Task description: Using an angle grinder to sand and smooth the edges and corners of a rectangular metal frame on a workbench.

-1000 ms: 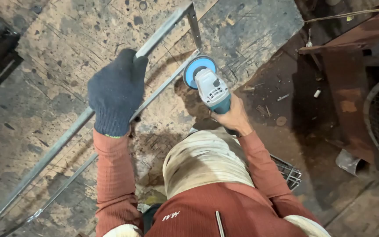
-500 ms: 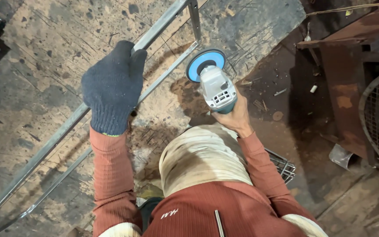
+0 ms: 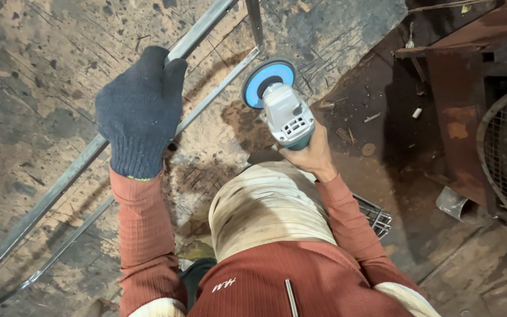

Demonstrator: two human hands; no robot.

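A gloved left hand clamps a metal bar of a frame lying across the stained floor. To its right, the bare right hand grips a grinder, its blue disc just beside a second bar, near rusty steel.

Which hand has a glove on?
The left hand, in a dark knitted glove, rests on the metal bar. The right hand is bare and grips the grinder.
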